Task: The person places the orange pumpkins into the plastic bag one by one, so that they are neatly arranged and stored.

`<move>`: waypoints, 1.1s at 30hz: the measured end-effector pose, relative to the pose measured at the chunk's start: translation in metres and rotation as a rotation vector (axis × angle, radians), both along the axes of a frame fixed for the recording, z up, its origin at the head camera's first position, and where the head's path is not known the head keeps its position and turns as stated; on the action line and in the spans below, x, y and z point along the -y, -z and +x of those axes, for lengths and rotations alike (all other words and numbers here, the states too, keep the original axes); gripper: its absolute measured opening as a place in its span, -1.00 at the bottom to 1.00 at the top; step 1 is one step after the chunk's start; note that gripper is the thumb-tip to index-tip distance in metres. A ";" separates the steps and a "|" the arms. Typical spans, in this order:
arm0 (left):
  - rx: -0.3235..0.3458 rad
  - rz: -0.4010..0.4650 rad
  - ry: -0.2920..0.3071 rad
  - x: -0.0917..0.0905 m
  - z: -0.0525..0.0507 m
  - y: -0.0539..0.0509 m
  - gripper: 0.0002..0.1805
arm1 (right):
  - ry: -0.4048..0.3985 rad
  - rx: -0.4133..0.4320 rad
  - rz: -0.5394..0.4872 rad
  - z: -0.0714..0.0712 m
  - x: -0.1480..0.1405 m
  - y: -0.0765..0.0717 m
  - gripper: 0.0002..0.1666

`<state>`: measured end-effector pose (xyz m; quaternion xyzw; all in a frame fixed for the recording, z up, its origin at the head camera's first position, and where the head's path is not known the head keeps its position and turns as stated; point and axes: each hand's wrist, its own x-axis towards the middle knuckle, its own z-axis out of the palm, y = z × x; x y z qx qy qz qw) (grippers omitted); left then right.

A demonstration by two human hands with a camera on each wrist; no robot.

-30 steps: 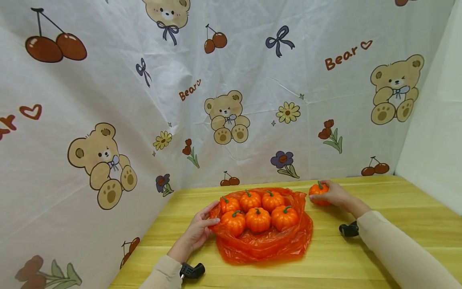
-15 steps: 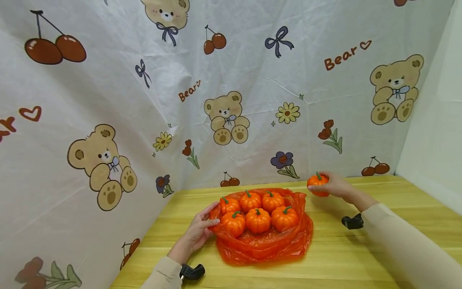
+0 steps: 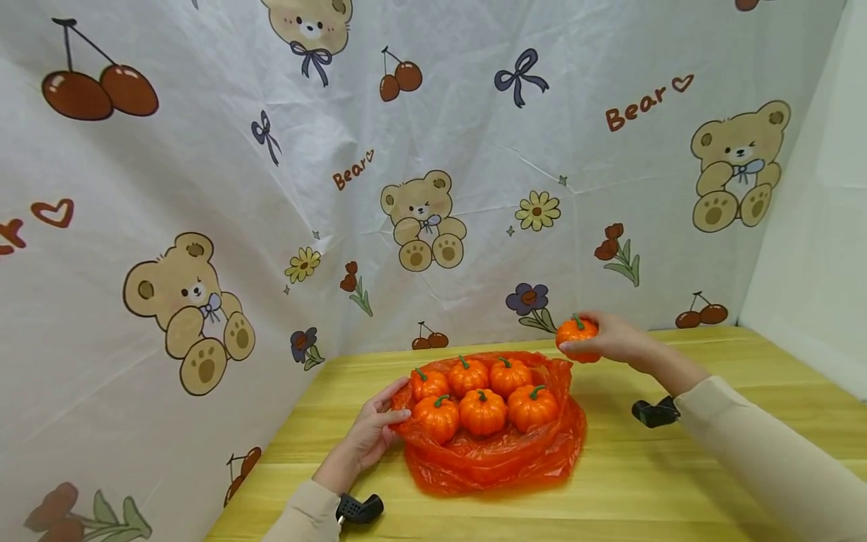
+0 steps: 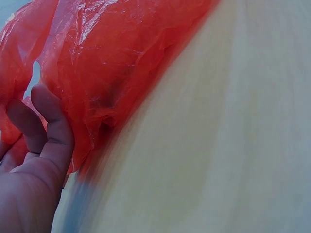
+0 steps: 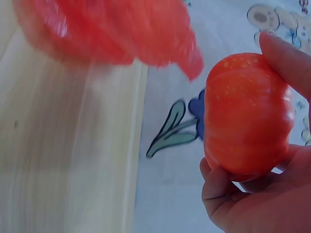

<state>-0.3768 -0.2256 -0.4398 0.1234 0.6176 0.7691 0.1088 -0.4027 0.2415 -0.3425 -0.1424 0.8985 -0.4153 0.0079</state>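
Note:
A small orange toy pumpkin [image 3: 576,340] with a green stem is gripped in my right hand [image 3: 615,340], raised off the table at the back right. The right wrist view shows thumb and fingers around that pumpkin [image 5: 248,114]. Lower and to its left, a thin red plastic bag [image 3: 494,468] lies with its mouth spread wide. Inside it sit several similar pumpkins [image 3: 483,412] in two rows. My left hand [image 3: 369,430] holds the left rim of the bag, thumb inside and fingers outside. Curled fingers [image 4: 53,119] against the red film show in the left wrist view.
The wooden table [image 3: 630,474] backs onto a white curtain [image 3: 467,135] printed with bears, cherries and flowers. A plain white wall [image 3: 813,248] stands at the right. Black wrist devices [image 3: 655,412] hang at both sleeves.
My right hand has lifted the pumpkin off the table and carried it left toward the bag. The left hand and the bag stay where they were.

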 end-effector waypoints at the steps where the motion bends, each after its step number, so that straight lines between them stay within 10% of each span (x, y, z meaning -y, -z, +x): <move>1: 0.000 -0.002 0.000 0.000 0.000 0.000 -0.14 | -0.007 0.000 -0.001 0.002 0.004 -0.002 0.10; 15: 0.003 -0.005 0.007 0.003 -0.003 0.002 -0.13 | -0.119 -0.002 0.014 0.028 0.051 -0.020 0.01; 33: 0.008 0.012 0.029 0.002 -0.002 0.001 -0.12 | -0.256 -0.025 0.059 0.054 0.103 -0.007 -0.11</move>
